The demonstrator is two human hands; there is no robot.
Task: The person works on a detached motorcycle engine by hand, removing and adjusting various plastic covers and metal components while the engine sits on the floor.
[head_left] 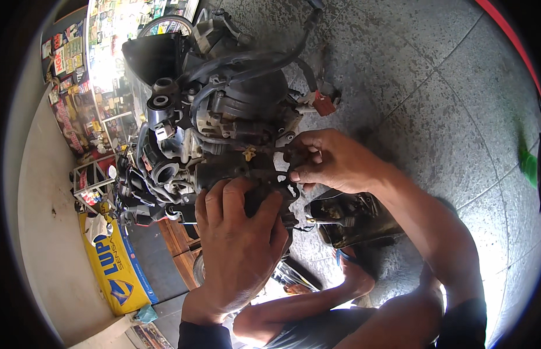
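A scooter-type engine point(247, 93) with dark casings, hoses and cables fills the middle of the view. My left hand point(238, 238) lies over a black engine cover point(215, 173) on its near side, fingers bent and gripping it. At the right edge of the engine, my right hand point(334, 160) is closed in a pinch, thumb and fingers around a small dark part that they mostly hide. A small yellowish brass-coloured fitting point(249, 154) sits between the cover and the casing above it. The hands are apart, with a jagged-edged gap between them.
A dark, oily tray-like part point(357, 218) lies on the grey tiled floor point(410, 75) below my right wrist. An orange-red connector point(324, 104) hangs off the engine's right side. A display of packaged goods point(110, 52) and a yellow banner point(116, 267) stand at left.
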